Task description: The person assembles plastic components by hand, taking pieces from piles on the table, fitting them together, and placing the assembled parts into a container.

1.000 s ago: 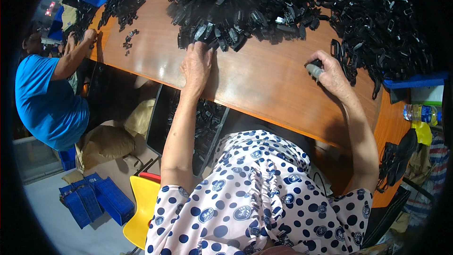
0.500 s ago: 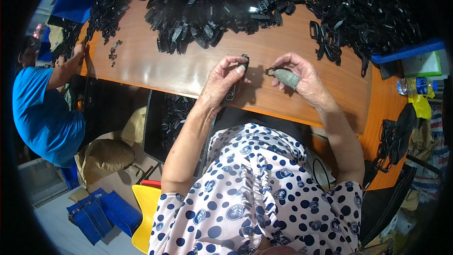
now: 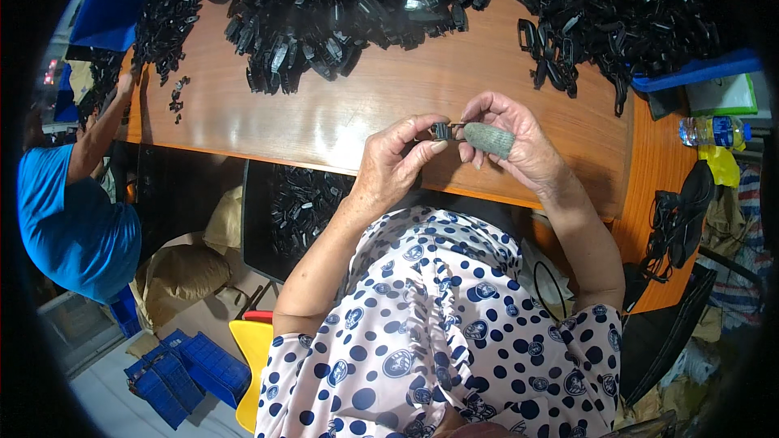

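Observation:
Between the thumb and forefinger of my left hand (image 3: 391, 161) is a small black plastic buckle part (image 3: 441, 131), held above the table's near edge. My right hand (image 3: 531, 142) faces it, pinching a small black loop-shaped part (image 3: 458, 127). A grey-green textured finger cover (image 3: 489, 140) sits on the right thumb and hides some of that grip. The two parts meet end to end; whether they are joined I cannot tell. Beyond my hands lies a large heap of black plastic parts (image 3: 324, 24), with another heap of black loop-shaped pieces (image 3: 608, 16) to its right.
A dark bin (image 3: 254, 231) of black parts stands below the table edge, left of my lap. At far left a person in a blue shirt (image 3: 77, 227) reaches to a smaller pile. A water bottle (image 3: 714, 131) and black cords (image 3: 665, 231) are at right. Blue crates (image 3: 166, 381) rest on the floor.
My left hand has turned and moved right, bringing its buckle part against the piece in my right hand. The right hand has hardly moved. The whole view has shifted slightly.

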The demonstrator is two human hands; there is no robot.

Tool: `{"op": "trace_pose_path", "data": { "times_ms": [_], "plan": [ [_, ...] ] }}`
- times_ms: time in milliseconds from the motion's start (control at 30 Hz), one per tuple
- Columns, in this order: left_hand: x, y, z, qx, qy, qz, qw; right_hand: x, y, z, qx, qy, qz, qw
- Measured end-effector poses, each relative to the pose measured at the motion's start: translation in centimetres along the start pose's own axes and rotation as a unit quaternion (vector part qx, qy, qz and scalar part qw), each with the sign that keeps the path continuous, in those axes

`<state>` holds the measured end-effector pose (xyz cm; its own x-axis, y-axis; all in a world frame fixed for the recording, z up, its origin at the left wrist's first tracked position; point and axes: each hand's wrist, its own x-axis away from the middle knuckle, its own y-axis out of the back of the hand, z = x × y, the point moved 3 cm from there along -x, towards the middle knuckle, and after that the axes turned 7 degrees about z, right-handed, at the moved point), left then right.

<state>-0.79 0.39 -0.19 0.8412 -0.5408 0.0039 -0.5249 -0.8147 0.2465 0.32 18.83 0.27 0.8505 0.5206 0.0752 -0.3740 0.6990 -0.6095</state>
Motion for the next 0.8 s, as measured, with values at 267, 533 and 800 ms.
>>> {"op": "trace_pose_path", "data": {
  "times_ms": [267, 533, 800],
  "plan": [
    [0.3, 0.8, -1.4, -0.165, -0.104, -0.015, 0.981, -0.2, -0.4, -0.2, -0.035, -0.029, 0.002, 0.999],
    [1.9, 1.5, -1.4, -0.291, -0.125, 0.01, 0.948, -1.1, -1.8, -0.8, 0.114, -0.128, -0.026, 0.985],
    [5.0, 2.2, 0.1, -0.244, -0.043, 0.01, 0.969, -2.7, -3.2, -3.8, 0.047, -0.293, -0.013, 0.955]
  ]
}}
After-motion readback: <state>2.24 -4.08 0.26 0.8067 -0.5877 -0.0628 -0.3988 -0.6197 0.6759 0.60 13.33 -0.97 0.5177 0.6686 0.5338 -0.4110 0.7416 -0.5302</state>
